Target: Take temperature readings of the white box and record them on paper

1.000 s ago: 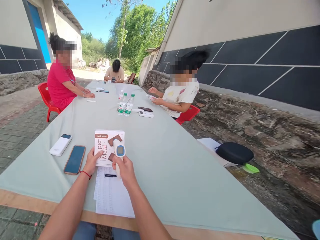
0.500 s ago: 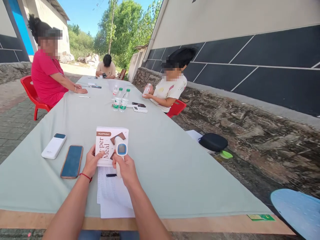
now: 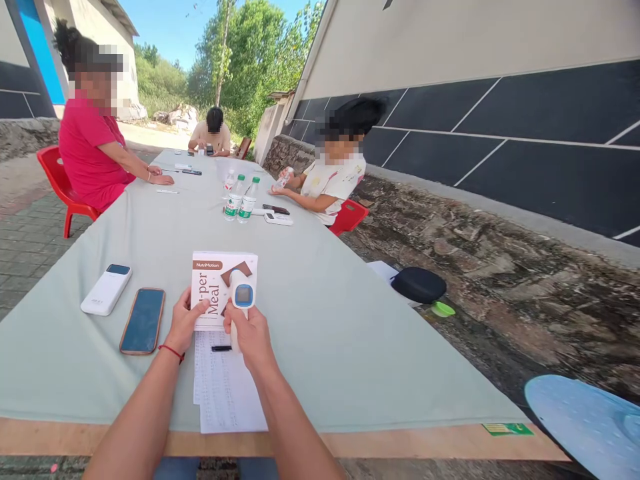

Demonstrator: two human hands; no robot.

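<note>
My left hand (image 3: 184, 319), with a red cord at the wrist, is closed on the lower left edge of a white box (image 3: 214, 297) with brown print and the word "Meal". The box is held up facing me. In my right hand (image 3: 253, 330) is a white infrared thermometer (image 3: 243, 283) with a blue-rimmed screen, gripped by its handle in front of the box's right part. Printed sheets (image 3: 233, 403) lie below the box, and a black pen (image 3: 221, 348) rests on them, partly behind the thermometer handle.
Left of my hands lie a phone (image 3: 143, 321) and a white power bank (image 3: 107, 290). Two green-capped bottles (image 3: 246, 203) stand mid-table. People sit at the left, right and far end; the person at right (image 3: 333, 180) holds a small bottle. A black case (image 3: 419, 285) is beyond the right edge.
My hands, the box and the thermometer stay nearly in place. The person at right has lowered the small bottle and moved it toward the table. The view has shifted slightly.
</note>
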